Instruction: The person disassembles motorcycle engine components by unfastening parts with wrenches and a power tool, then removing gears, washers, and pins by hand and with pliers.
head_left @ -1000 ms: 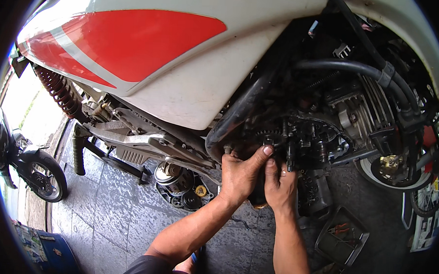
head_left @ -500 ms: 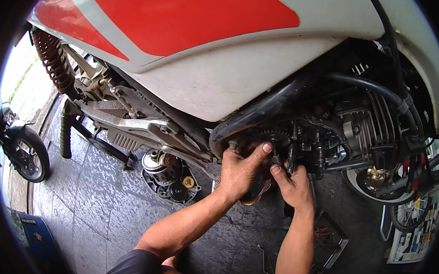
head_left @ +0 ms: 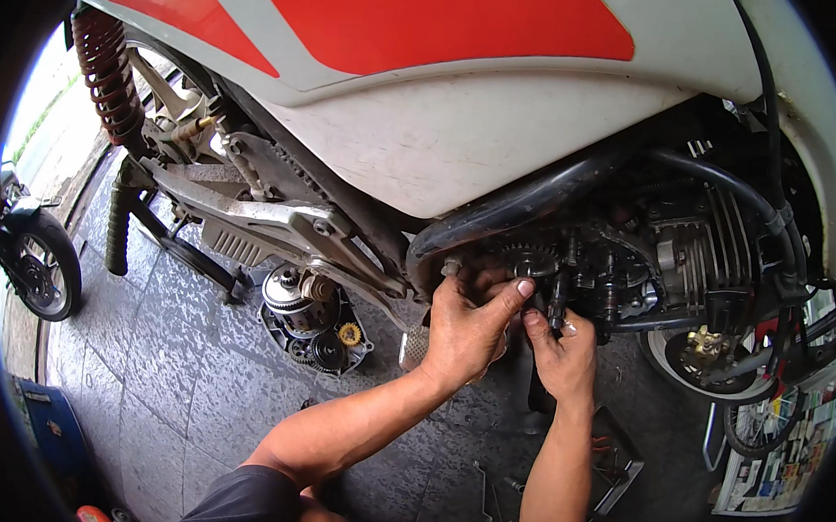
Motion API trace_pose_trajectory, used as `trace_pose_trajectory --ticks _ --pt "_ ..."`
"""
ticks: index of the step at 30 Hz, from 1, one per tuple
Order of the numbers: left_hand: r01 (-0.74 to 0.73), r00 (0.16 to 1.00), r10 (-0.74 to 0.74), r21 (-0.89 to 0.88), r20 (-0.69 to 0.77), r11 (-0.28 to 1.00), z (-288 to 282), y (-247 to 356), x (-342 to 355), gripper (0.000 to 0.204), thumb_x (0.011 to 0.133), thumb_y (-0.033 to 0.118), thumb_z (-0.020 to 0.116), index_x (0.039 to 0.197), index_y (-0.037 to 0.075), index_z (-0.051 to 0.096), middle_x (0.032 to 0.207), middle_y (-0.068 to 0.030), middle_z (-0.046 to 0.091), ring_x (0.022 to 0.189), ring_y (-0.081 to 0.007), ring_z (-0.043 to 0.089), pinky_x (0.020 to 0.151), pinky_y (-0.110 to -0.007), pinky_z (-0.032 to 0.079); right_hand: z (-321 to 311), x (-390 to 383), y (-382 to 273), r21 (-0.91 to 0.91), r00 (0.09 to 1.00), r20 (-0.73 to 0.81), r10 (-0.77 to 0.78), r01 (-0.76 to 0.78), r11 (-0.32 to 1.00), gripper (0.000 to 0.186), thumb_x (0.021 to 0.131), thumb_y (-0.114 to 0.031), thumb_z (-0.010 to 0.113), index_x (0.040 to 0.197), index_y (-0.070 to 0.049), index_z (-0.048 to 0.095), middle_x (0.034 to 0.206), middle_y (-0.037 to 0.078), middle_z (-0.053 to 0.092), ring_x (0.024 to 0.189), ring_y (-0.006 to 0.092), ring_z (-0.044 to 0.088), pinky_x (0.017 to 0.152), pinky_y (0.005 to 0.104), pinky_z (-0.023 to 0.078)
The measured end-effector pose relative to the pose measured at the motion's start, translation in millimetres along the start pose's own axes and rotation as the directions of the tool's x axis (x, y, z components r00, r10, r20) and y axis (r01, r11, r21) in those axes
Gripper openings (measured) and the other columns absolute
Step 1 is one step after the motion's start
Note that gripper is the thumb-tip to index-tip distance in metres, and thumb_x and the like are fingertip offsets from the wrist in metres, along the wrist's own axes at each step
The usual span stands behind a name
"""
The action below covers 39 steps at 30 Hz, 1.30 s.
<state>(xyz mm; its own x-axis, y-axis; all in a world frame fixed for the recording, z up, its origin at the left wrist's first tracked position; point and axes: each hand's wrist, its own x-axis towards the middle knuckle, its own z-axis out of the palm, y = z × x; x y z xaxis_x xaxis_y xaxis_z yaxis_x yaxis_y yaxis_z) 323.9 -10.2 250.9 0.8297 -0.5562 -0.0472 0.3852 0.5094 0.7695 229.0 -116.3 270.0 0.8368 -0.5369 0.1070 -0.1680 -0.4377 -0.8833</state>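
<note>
My left hand (head_left: 461,333) is at the opened side of a motorcycle engine (head_left: 631,256). Its thumb is extended and the other fingers curl behind, partly hidden; whatever they grip does not show. Close beside it, my right hand (head_left: 565,361) has its fingers bent and thumb raised under a dark upright shaft (head_left: 558,295). What sits in that grip is too dark to make out. Just above the two thumbs is a toothed metal gear (head_left: 532,260). A second shaft (head_left: 610,283) stands to the right, near the finned cylinder (head_left: 708,246).
A black frame tube (head_left: 523,202) curves over my hands, beneath a white and red body panel (head_left: 424,121). On the grey tiled floor (head_left: 166,381) lies an engine cover with a clutch and gears (head_left: 315,320). A tool tray (head_left: 619,466) and wrench (head_left: 482,492) lie near my right forearm.
The view has shifted slightly, so the motorcycle sits further right in it. Both hands stay at the engine, and more of the gear above my thumbs shows.
</note>
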Motion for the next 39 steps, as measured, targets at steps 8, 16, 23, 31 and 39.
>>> trace_pose_trajectory --ticks 8,16,23,31,39 --pt "0.045 0.998 -0.047 0.034 0.042 0.998 -9.6 -2.0 -0.7 0.041 0.091 0.020 0.072 0.118 -0.007 0.055 0.109 -0.0116 0.068 0.100 -0.0138 0.061 0.091 -0.028 0.048 20.0 -3.1 10.9 -0.118 0.976 -0.177 -0.128 0.108 0.987 0.027 0.091 -0.025 0.070 0.082 0.000 0.066 0.061 0.009 0.061 0.055 0.0135 0.054 0.054 0.0310 0.042" --pt "0.072 0.996 -0.076 0.071 0.050 0.995 -13.5 1.1 3.5 0.042 0.091 0.022 0.072 0.117 -0.007 0.057 0.108 -0.0116 0.069 0.099 -0.0138 0.062 0.090 -0.028 0.049 18.2 -2.8 7.9 -0.131 0.985 -0.139 -0.103 0.085 0.988 0.031 0.091 -0.026 0.070 0.076 -0.001 0.061 0.059 0.009 0.058 0.054 0.0153 0.054 0.052 0.0335 0.041" --pt "0.003 0.998 -0.010 0.117 0.062 0.993 -12.5 -2.2 2.6 0.041 0.091 0.023 0.071 0.115 -0.008 0.059 0.102 -0.0114 0.068 0.090 -0.0122 0.062 0.079 -0.027 0.051 13.8 -0.7 -6.7 0.088 0.990 -0.125 0.073 -0.062 0.994 0.024 0.087 -0.022 0.075 0.087 0.001 0.069 0.070 0.004 0.068 0.063 0.0095 0.059 0.059 0.0295 0.046" --pt "0.066 0.994 -0.068 0.024 0.084 0.998 -16.4 0.1 4.0 0.039 0.093 0.025 0.069 0.114 -0.006 0.058 0.100 -0.0103 0.069 0.075 -0.0101 0.063 0.060 -0.024 0.052 19.9 -16.2 -38.8 -0.051 0.960 -0.191 0.203 -0.216 0.975 0.019 0.085 -0.016 0.076 0.084 0.002 0.069 0.070 0.004 0.068 0.061 0.0071 0.058 0.056 0.0249 0.044" --pt "0.193 0.979 -0.195 0.028 0.055 0.981 -15.4 -0.2 4.1 0.036 0.092 0.022 0.071 0.110 -0.006 0.058 0.086 -0.0056 0.066 0.080 -0.0091 0.059 0.073 -0.025 0.050 24.7 -19.2 -60.0 -0.207 0.912 -0.299 0.282 -0.350 0.913 0.025 0.087 -0.014 0.075 0.070 0.000 0.063 0.063 0.000 0.060 0.056 0.0050 0.053 0.052 0.0225 0.042"
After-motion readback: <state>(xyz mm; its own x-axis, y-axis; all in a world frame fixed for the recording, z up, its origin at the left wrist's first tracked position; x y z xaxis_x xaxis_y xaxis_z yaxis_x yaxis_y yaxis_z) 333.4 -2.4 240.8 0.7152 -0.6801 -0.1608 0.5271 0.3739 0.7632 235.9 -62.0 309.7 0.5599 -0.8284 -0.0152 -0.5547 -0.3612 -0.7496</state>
